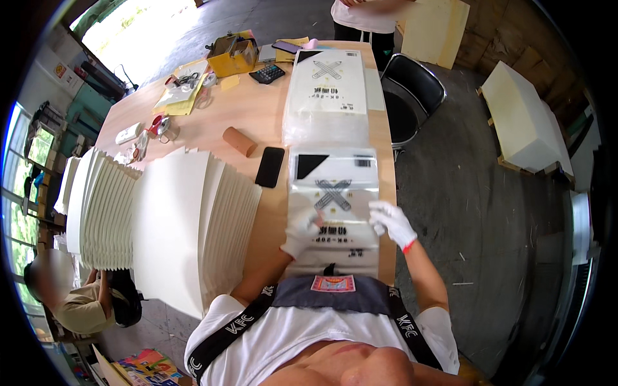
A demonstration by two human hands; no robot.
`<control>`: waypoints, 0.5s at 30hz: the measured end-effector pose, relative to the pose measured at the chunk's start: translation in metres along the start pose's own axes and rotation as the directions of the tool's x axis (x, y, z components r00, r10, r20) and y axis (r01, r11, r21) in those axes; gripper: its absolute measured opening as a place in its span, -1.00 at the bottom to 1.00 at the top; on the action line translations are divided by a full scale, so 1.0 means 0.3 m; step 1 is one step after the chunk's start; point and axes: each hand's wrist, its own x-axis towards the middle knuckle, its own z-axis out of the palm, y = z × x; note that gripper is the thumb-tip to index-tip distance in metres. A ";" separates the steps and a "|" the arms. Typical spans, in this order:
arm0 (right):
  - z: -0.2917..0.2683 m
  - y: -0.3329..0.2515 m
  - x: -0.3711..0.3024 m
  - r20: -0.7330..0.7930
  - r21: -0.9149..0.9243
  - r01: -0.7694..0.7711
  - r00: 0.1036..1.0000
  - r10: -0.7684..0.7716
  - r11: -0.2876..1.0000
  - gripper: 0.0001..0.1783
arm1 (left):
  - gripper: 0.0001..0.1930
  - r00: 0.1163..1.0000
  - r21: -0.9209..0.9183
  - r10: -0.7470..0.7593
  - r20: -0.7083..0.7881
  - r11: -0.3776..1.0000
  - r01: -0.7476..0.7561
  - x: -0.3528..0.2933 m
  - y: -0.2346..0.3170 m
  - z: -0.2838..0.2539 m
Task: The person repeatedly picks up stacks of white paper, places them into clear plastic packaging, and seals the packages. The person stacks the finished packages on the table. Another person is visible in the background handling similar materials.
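Note:
Printed clear plastic bags [333,172] lie in a pile before me, with a black corner and crossed pencils on the top one. My left hand [301,233], in a white glove, is over the left side of this pile; its fingers are blurred. In a matching glove with a red cuff, my right hand [393,222] hovers at the pile's right edge, fingers apart and nothing visible in them. To the left, tall white paper stacks [170,225] rise in staggered layers. A black phone [270,167] lies between them and the bags.
Beyond lies another pile of bags [328,83]. On the table [251,116] are a brown tube [239,141], a calculator [266,74], a yellow box [232,55] and scissors [187,78]. A black chair [412,96] stands right. One person [84,302] is at left, another [364,19] at the far end.

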 end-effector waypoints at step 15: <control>0.278 0.384 -0.635 -0.042 0.069 -0.022 0.999 0.025 0.997 -0.60 | -0.66 0.800 0.382 -0.164 0.577 0.920 -0.087 -0.323 0.127 0.081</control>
